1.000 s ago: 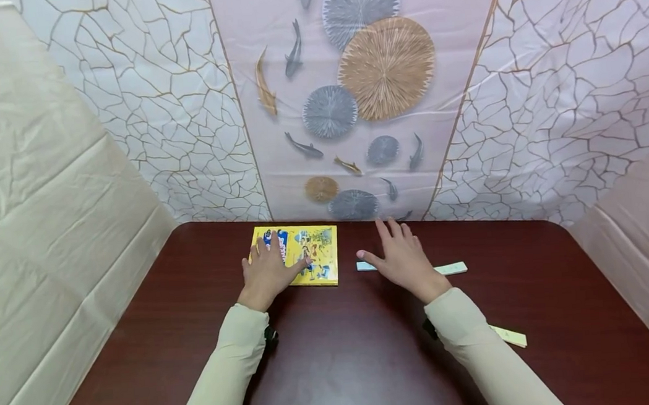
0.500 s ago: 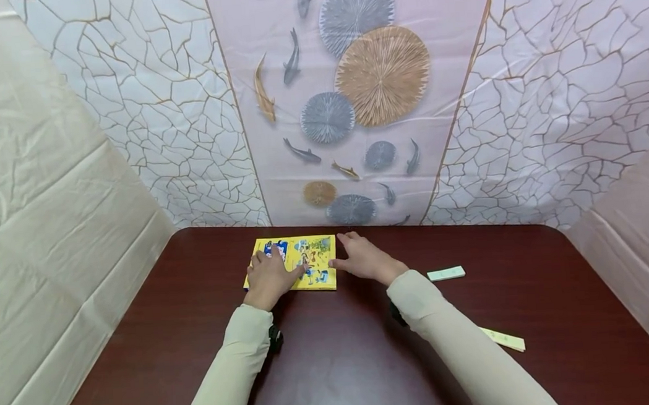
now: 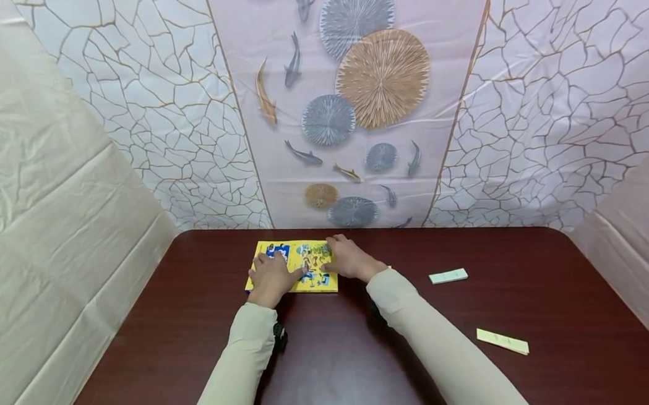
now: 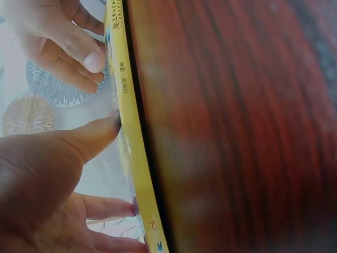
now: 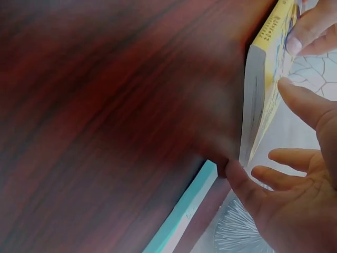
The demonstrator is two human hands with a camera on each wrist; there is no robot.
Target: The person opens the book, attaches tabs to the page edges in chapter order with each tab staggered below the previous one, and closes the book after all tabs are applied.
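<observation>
A yellow picture book (image 3: 312, 282) lies closed near the table's back edge, its spine towards me. My left hand (image 3: 270, 279) rests on the left part of its cover, fingers spread. In the left wrist view, the thumb (image 4: 97, 138) touches the cover beside the spine. My right hand (image 3: 351, 259) is at the book's right end. The right wrist view has its thumb (image 5: 303, 103) over the cover, and one finger (image 5: 247, 187) reaches down by the page edges. Close to that finger lies a light-blue strip (image 5: 184, 208), mostly hidden by the right hand in the head view.
A pale green strip (image 3: 448, 276) and a pale yellow strip (image 3: 503, 341) with small marks lie on the right of the dark red-brown table (image 3: 324, 376). Patterned cloth (image 3: 390, 180) hangs behind the table, and plain beige cloth (image 3: 51, 200) stands along the left side.
My right hand has moved left from above the light-blue strip to the book's right end. The left hand stays on the cover. The view has shifted slightly.
</observation>
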